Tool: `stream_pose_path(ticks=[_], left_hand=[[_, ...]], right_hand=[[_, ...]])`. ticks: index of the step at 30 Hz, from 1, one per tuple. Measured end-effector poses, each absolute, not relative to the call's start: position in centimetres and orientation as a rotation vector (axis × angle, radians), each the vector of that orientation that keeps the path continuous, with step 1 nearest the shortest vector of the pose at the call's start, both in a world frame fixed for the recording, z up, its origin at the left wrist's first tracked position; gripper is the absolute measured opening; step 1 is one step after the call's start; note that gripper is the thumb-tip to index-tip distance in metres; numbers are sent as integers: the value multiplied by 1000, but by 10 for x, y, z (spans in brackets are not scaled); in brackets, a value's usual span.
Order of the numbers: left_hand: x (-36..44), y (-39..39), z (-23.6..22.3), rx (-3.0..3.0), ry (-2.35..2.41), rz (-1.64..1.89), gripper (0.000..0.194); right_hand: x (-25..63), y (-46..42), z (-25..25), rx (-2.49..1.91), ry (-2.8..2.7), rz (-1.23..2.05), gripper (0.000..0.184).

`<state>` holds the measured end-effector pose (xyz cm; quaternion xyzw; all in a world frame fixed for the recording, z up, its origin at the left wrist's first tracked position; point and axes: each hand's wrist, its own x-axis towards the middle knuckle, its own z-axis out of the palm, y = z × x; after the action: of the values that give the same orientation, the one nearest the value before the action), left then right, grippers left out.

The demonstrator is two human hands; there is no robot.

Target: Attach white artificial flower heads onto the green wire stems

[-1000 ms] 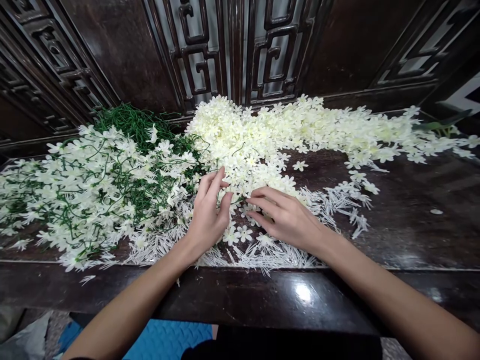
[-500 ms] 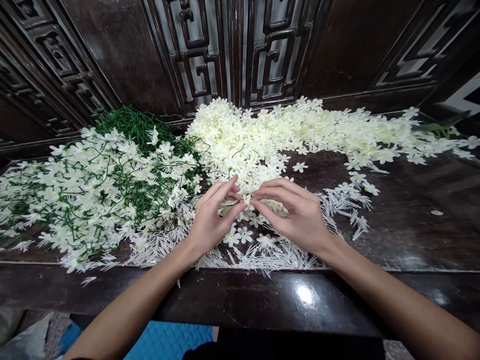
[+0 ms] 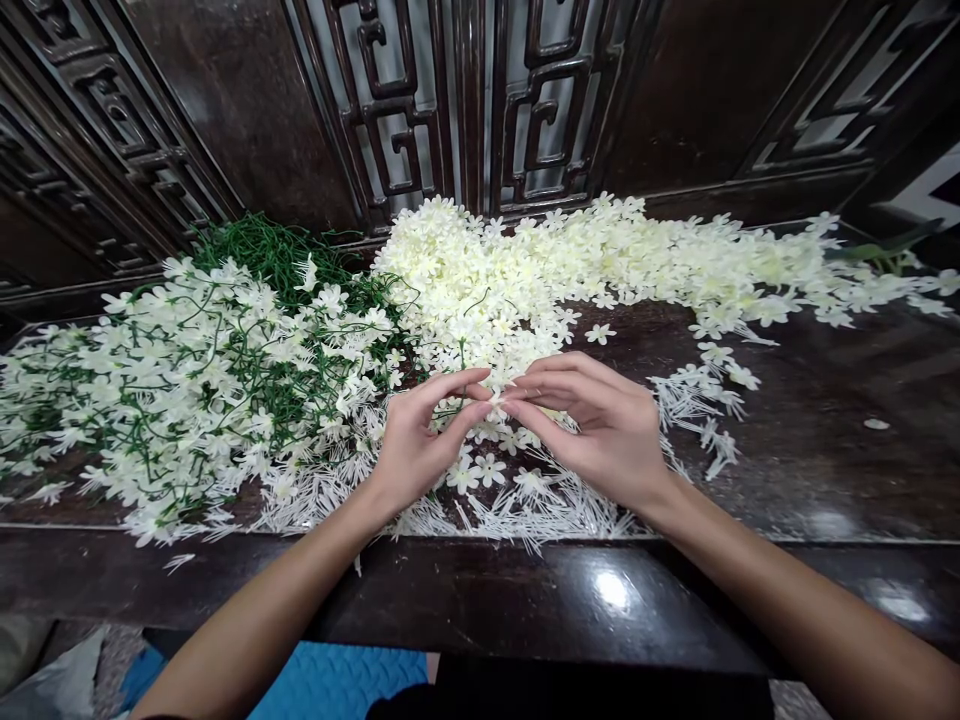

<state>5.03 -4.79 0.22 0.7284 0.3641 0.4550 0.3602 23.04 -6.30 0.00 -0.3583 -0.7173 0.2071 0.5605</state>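
My left hand (image 3: pixel 424 425) pinches thumb and fingers together at a small white artificial flower (image 3: pixel 497 399), with a thin green stem (image 3: pixel 462 355) showing by its fingers. From the other side, my right hand (image 3: pixel 600 425) grips the same flower with thumb and fingertips, which partly cover it. Just beyond both hands rises a heap of loose cream-white flower heads (image 3: pixel 480 290). Beneath them lie white spiky plastic pieces (image 3: pixel 525 510) and a few single blossoms (image 3: pixel 489 469). To the left is a pile of white flowers on green stems (image 3: pixel 202 380).
Everything lies on a dark wooden bench (image 3: pixel 847 430) with a raised front edge. Behind it stands a carved lattice back (image 3: pixel 469 100). A tangle of bare green stems (image 3: pixel 262 250) sits at the back left. Below is a blue textured mat (image 3: pixel 345 680).
The fingers of my left hand have bent down and closed in toward the flower. My right hand has shifted slightly to the right, still at the flower. The piles look the same.
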Motion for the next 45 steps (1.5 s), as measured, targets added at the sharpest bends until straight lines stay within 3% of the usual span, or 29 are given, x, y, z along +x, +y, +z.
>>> stream_pose_path(ticks=[10, 17, 38, 45], left_hand=[[47, -45, 9, 1566, 1042, 1178, 23], [51, -48, 11, 1612, 941, 1115, 25], [51, -49, 7, 1795, 885, 1131, 30], [50, -49, 12, 1800, 902, 1079, 23]], right_hand=[[233, -63, 2, -854, -1826, 404, 25], [232, -62, -3, -826, -1840, 455, 17], [235, -64, 0, -889, -1799, 593, 17], [235, -63, 0, -888, -1805, 568, 17]])
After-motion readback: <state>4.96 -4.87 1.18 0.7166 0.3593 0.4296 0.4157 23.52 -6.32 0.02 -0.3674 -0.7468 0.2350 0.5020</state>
